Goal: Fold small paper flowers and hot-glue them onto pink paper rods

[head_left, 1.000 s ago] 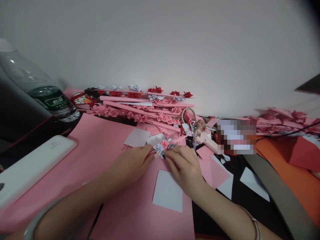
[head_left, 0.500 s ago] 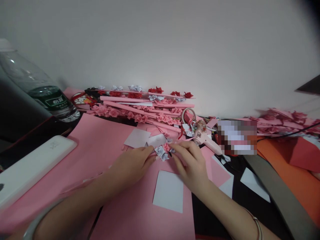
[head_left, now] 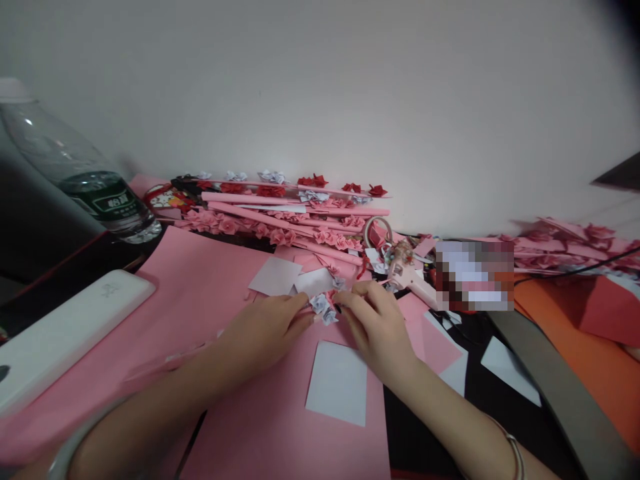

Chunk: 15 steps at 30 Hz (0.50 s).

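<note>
Between my hands is a small cluster of folded white paper flowers (head_left: 324, 308) with a bit of pink paper flower behind them. My left hand (head_left: 273, 325) pinches the cluster from its left side, thumb and fingers pressed together. On the other side, the fingertips of my right hand (head_left: 377, 327) close on the right edge, at the pink flower; they partly hide it. Under the hands lies a large pink paper sheet (head_left: 280, 427). A white paper square (head_left: 337, 383) rests on it just below the flowers.
Pink rolled stems with red, white and pink paper flowers (head_left: 280, 233) lie along the wall. A pink glue gun (head_left: 423, 290) and a tape roll (head_left: 377, 232) sit right of them. At left are a white power bank (head_left: 75, 333) and a water bottle (head_left: 95, 180).
My right hand has shifted slightly left, its fingertips now closer against the flower cluster and covering more of the pink flower. My left hand holds nearly still.
</note>
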Available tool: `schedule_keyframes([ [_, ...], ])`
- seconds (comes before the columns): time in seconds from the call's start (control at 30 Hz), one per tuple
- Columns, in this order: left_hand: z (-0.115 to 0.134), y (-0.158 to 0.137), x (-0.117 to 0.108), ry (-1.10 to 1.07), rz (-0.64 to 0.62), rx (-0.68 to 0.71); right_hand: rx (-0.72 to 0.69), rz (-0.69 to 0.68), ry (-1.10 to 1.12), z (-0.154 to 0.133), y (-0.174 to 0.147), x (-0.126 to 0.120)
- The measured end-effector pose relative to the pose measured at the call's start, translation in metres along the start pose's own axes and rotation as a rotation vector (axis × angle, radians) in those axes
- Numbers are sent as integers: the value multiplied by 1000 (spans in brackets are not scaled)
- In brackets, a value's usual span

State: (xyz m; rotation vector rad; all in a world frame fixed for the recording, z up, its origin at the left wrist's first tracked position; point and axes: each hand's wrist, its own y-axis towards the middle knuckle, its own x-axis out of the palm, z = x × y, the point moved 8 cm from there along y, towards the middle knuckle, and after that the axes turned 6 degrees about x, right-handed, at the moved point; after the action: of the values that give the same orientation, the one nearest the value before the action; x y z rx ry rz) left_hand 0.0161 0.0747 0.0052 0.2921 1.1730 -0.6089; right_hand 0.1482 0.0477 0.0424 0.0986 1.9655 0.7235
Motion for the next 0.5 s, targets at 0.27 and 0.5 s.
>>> schedule_keyframes([
  [0.27,-4,0,3,-26,4,-30,-10,-54,-23,-2,0,5],
  [0.5,-5,0,3,-50,-2,-38,-26,-65,-27,-2,0,6],
])
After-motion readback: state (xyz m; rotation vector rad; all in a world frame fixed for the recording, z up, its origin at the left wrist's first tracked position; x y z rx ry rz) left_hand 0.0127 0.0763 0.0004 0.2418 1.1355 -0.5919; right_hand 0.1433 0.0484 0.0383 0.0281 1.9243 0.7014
